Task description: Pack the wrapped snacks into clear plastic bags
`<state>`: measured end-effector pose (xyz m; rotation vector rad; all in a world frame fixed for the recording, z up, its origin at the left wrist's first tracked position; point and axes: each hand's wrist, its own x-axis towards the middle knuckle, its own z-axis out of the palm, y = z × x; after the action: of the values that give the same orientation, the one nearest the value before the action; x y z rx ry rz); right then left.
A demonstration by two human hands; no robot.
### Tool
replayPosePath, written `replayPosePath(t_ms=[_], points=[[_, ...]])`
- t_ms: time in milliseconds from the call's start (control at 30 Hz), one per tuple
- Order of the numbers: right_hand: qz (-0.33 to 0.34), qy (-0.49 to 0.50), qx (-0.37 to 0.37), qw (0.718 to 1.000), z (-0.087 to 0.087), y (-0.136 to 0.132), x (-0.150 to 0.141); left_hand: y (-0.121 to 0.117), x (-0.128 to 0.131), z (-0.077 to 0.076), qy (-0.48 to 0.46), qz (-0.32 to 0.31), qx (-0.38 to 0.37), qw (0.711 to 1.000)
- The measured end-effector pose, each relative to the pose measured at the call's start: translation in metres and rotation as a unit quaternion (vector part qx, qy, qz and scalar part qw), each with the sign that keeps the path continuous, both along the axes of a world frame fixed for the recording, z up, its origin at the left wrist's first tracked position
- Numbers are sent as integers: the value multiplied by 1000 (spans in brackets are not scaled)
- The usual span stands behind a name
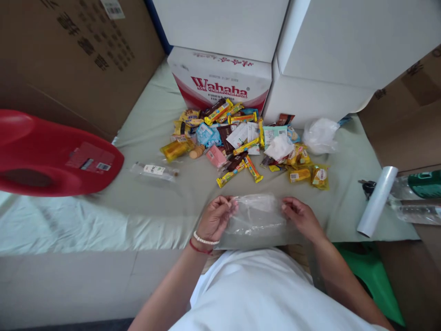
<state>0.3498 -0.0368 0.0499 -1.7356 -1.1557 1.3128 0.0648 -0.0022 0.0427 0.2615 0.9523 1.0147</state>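
Note:
A clear plastic bag (257, 216) is stretched flat between my two hands, just above the near edge of the cloth-covered table. My left hand (217, 216), with a white beaded bracelet and a red cord on its wrist, pinches the bag's left upper corner. On the other side, my right hand (301, 216) is closed on the right edge between thumb and fingers. Beyond the bag lies a heap of packaged snacks: yellow snack bars (230, 172), blue packets (208, 134), a pink packet (217, 156) and yellow-wrapped cakes (299, 174).
A red plastic jug (93, 161) lies at the left, near a clear narrow packet (154, 170). Boxes, one a Wahaha carton (220, 82), wall off the back. At right are crumpled white plastic (321, 134), a film roll (377, 202), bottles (418, 214) and a green stool (374, 276).

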Motion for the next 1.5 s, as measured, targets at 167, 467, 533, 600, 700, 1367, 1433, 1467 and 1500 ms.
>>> replayPosePath(t_ms=[167,467,533,600,700,1367,1433,1467,1500], points=[[104,10,-15,994,4,14,-14,-7,8,11,13,-37,58,998],[53,-160,370,914,53,4,-26,-13,19,6,294,-53,141,944],[51,-196,390,898,47,-6,-17,-4,19,-2,246,14,89,965],[62,-218,334,915,34,-13,-7,7,16,-9,193,98,41,975],[157,-228,175,945,16,-18,9,17,12,-16,173,152,29,973],[51,13,89,995,3,70,-46,19,10,-14,327,12,55,943],[-3,14,53,998,-12,64,-36,15,-1,-18,360,65,39,930],[-16,9,40,999,-18,60,-31,11,-6,-19,376,88,31,922],[-22,3,30,999,-23,55,-28,5,-11,-18,402,109,34,909]])
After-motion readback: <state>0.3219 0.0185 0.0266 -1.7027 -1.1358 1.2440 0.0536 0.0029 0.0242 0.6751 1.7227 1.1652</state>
